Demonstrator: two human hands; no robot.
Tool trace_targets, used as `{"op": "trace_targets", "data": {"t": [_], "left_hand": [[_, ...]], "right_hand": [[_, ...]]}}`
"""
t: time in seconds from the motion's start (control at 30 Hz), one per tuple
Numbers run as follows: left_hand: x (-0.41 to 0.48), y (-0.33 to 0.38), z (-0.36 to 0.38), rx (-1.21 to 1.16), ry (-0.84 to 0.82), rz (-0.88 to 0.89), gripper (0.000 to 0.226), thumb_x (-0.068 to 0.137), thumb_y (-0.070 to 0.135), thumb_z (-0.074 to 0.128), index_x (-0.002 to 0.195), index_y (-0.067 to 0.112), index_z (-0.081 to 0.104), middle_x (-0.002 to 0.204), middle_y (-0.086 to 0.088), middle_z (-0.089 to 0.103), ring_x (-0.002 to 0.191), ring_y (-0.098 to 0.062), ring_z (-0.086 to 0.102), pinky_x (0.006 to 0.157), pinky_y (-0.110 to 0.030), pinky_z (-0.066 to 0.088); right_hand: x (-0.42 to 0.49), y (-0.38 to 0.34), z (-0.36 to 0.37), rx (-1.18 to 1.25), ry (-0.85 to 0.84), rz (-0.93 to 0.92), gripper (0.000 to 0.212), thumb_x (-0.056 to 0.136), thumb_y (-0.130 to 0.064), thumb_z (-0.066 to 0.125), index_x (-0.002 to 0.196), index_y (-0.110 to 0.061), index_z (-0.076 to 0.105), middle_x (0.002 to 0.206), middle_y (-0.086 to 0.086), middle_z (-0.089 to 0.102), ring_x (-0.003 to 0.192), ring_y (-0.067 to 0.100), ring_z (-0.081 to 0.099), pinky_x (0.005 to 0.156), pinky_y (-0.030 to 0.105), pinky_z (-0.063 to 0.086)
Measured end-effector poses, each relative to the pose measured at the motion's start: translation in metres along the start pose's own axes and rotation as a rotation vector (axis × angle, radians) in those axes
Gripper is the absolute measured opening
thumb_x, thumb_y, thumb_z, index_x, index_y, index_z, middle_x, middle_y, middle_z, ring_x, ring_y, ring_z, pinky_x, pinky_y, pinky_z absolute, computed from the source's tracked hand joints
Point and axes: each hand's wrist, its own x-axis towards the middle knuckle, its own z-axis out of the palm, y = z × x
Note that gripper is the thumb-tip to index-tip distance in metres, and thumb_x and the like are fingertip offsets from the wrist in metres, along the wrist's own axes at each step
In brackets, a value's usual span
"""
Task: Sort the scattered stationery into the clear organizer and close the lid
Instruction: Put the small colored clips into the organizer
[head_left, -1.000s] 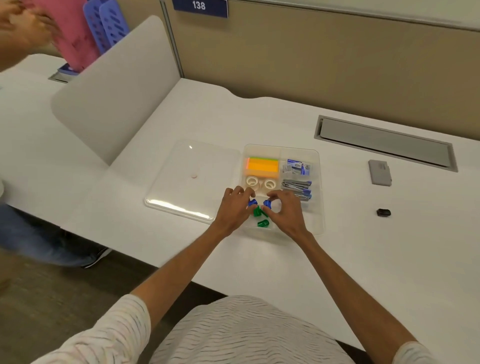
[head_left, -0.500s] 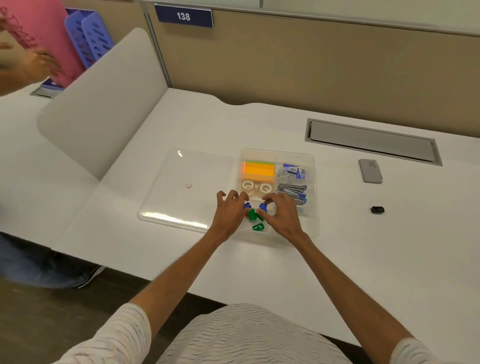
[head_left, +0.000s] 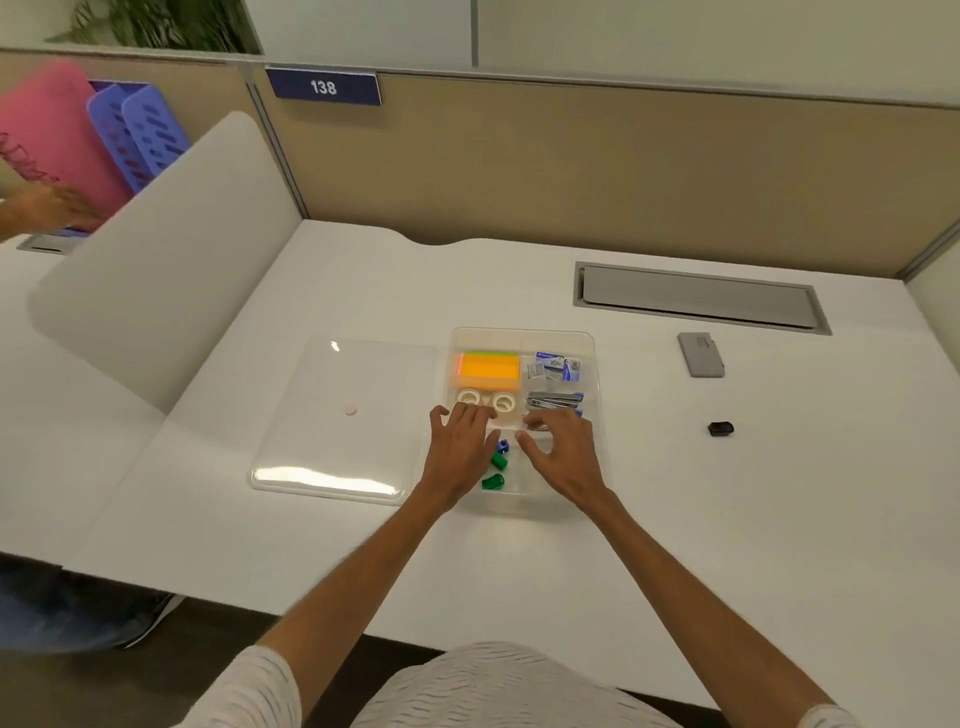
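The clear organizer (head_left: 597, 415) sits mid-desk, uncovered. Inside are an orange sticky-note pad (head_left: 488, 369), two white tape rolls (head_left: 503, 401), staple boxes (head_left: 558, 366), metal clips (head_left: 553, 400), and small blue (head_left: 502, 445) and green (head_left: 492, 481) pieces in the near compartment. Its clear lid (head_left: 337, 415) lies flat to the left. My left hand (head_left: 460, 449) and my right hand (head_left: 563, 452) hover over the near compartment, fingers spread, holding nothing.
A grey flat case (head_left: 700, 354) and a small black object (head_left: 720, 428) lie on the desk to the right. A grey cable hatch (head_left: 698, 296) is set in the back. A white divider (head_left: 156, 270) stands left; beyond it another person's hand (head_left: 52, 205) touches a pink folder.
Both hands have opened and drawn apart, leaving the blue pieces in the near compartment. The camera has tilted up.
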Motion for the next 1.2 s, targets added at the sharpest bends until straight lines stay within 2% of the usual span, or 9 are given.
{"op": "trace_targets", "data": {"t": [0.13,0.33,0.4,0.5,0.7,0.83,0.9,1.2], "left_hand": [[0.009,0.028,0.002,-0.021,0.012,0.032,0.033,0.100,0.036,0.041,0.124,0.019,0.057,0.127,-0.001,0.060,0.124,-0.021,0.050,0.110,-0.045,0.028],[0.022,0.072,0.010,-0.088,0.031,0.092,0.030,0.098,0.027,0.050,0.124,0.014,0.059,0.125,-0.005,0.063,0.120,-0.025,0.055,0.106,-0.049,0.036],[0.025,0.085,0.014,-0.099,0.007,0.106,0.032,0.100,0.028,0.046,0.127,0.016,0.056,0.129,-0.005,0.060,0.124,-0.023,0.052,0.108,-0.050,0.034],[0.031,0.104,0.020,-0.108,-0.020,0.122,0.033,0.101,0.030,0.040,0.128,0.019,0.055,0.131,-0.003,0.058,0.124,-0.021,0.050,0.110,-0.046,0.031],[0.043,0.144,0.029,-0.134,-0.010,0.190,0.027,0.100,0.032,0.043,0.119,0.021,0.059,0.122,0.001,0.061,0.119,-0.018,0.053,0.105,-0.040,0.038],[0.054,0.170,0.033,-0.109,-0.046,0.230,0.030,0.101,0.032,0.039,0.122,0.021,0.057,0.126,0.002,0.059,0.122,-0.017,0.050,0.110,-0.042,0.032],[0.059,0.182,0.037,-0.094,-0.055,0.246,0.030,0.101,0.032,0.037,0.122,0.022,0.056,0.127,0.004,0.058,0.123,-0.015,0.049,0.110,-0.041,0.029],[0.081,0.241,0.062,-0.144,-0.134,0.272,0.031,0.100,0.030,0.039,0.128,0.021,0.051,0.129,0.004,0.056,0.121,-0.016,0.048,0.098,-0.031,0.036]], "right_hand": [[-0.002,0.014,-0.021,-0.046,0.048,0.004,0.024,0.087,-0.034,0.067,0.107,-0.021,0.067,0.107,-0.005,0.069,0.106,0.013,0.058,0.094,0.025,0.033],[-0.009,0.041,-0.056,-0.064,0.104,0.057,0.022,0.088,-0.034,0.066,0.106,-0.021,0.067,0.101,-0.007,0.069,0.102,0.012,0.058,0.092,0.029,0.037],[-0.013,0.051,-0.067,-0.067,0.127,0.072,0.020,0.089,-0.034,0.065,0.104,-0.021,0.067,0.100,-0.009,0.069,0.101,0.010,0.058,0.091,0.028,0.037],[-0.020,0.065,-0.083,-0.077,0.156,0.094,0.016,0.089,-0.033,0.066,0.101,-0.023,0.066,0.098,-0.011,0.068,0.100,0.009,0.058,0.090,0.027,0.037],[-0.028,0.092,-0.113,-0.074,0.190,0.147,0.015,0.089,-0.032,0.065,0.102,-0.024,0.066,0.098,-0.012,0.068,0.101,0.010,0.058,0.092,0.030,0.038],[-0.030,0.109,-0.137,-0.047,0.235,0.178,0.014,0.089,-0.029,0.065,0.101,-0.023,0.067,0.095,-0.013,0.068,0.098,0.011,0.059,0.092,0.038,0.043],[-0.031,0.119,-0.147,-0.053,0.249,0.198,0.014,0.089,-0.029,0.064,0.101,-0.023,0.066,0.095,-0.012,0.069,0.099,0.011,0.059,0.092,0.037,0.042],[-0.042,0.172,-0.190,-0.070,0.264,0.302,0.016,0.089,-0.021,0.062,0.105,-0.022,0.063,0.101,-0.012,0.068,0.096,0.011,0.060,0.092,0.033,0.037]]}}
